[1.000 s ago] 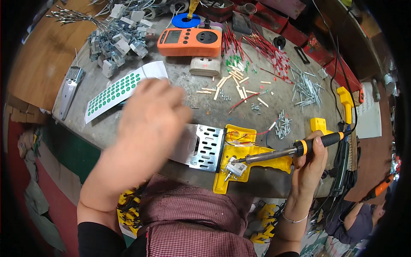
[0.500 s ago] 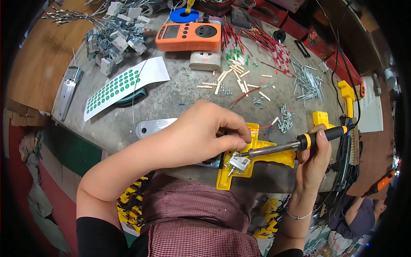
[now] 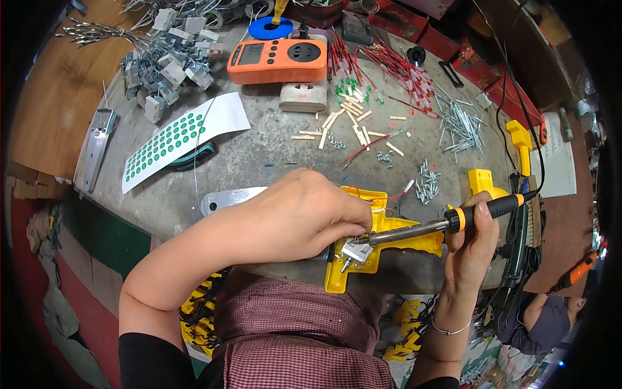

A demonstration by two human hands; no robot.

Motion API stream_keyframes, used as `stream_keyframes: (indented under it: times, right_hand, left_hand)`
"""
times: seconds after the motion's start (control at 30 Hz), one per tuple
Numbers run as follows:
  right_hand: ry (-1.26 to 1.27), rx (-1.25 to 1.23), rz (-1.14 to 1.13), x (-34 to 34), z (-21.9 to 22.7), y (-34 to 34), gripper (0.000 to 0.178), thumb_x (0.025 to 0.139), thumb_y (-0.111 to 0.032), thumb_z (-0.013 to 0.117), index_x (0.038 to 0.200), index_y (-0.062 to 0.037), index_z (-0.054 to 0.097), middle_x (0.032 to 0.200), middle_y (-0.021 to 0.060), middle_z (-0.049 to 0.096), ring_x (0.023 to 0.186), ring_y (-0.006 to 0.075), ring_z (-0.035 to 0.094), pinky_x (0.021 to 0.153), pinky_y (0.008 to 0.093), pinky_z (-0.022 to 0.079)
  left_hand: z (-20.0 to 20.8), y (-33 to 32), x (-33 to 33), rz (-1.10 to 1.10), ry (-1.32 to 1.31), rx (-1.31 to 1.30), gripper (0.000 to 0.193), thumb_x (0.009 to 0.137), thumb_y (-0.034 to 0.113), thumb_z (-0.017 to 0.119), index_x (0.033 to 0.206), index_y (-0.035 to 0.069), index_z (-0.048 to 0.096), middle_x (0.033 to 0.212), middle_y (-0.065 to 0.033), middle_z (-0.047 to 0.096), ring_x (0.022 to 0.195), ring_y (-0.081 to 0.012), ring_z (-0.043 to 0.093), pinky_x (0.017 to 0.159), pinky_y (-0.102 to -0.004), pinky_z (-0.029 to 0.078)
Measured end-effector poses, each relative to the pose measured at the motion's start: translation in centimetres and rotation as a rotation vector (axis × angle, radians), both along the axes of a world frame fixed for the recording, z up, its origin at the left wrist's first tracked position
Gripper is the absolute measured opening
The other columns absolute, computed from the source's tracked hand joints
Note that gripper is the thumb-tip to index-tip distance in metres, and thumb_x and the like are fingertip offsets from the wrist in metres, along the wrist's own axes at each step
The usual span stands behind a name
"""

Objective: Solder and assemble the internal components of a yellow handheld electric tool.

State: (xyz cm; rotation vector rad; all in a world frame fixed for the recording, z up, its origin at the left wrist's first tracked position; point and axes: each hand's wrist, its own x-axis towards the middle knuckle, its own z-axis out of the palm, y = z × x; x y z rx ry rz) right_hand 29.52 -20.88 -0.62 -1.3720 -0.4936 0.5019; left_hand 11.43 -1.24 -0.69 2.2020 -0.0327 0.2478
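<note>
My right hand (image 3: 474,249) is closed around the black and orange handle of a soldering iron (image 3: 414,231). Its metal barrel points left, and the tip is at or very close to a small white and metal switch (image 3: 357,251). That switch sits in an open yellow plastic housing (image 3: 414,240) at the bench's near edge. Over the housing's left part, my left hand (image 3: 311,211) is closed with thumb and finger pinched beside the iron's tip; what they hold is hidden. A silver metal plate (image 3: 227,200) lies partly under my left forearm. Thin red and dark wires run near the housing.
Farther back are an orange meter (image 3: 277,61), a sheet of green round stickers (image 3: 184,139), screws (image 3: 427,183), long metal pins (image 3: 461,123) and red-wired lights (image 3: 408,78). Switches (image 3: 172,68) pile up at far left. The iron's cord (image 3: 518,97) hangs at right.
My left hand has come slightly nearer, its pinched fingers lower and closer to the switch. The soldering iron stays at the switch with only a small shift. The whole view has shifted a little.
</note>
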Motion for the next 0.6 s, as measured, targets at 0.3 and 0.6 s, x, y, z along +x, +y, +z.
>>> stream_keyframes:
  times: [0.3,0.6]
  right_hand:
    - [-0.025,-0.012,-0.035,-0.40,0.13,0.03,0.026,0.093,-0.029,0.057,0.087,-0.0053,0.051,0.060,-0.0008,0.047,0.042,0.0039,0.037,0.040,0.0188,0.027]
    - [-0.056,0.073,-0.099,-0.35,0.53,-0.50,0.024,0.094,-0.026,0.053,0.083,-0.0055,0.048,0.058,0.0008,0.045,0.040,0.0045,0.033,0.040,0.0200,0.026]
  left_hand:
    - [-0.82,-0.15,-0.07,-0.006,-0.027,0.000,0.009,0.084,0.009,0.068,0.092,0.005,0.069,0.081,-0.0107,0.069,0.072,-0.0309,0.067,0.063,-0.0370,0.052]
    - [-0.97,-0.14,0.03,-0.021,-0.029,0.036,0.009,0.084,0.009,0.067,0.091,0.004,0.069,0.081,-0.0100,0.069,0.071,-0.0295,0.067,0.063,-0.0369,0.052]
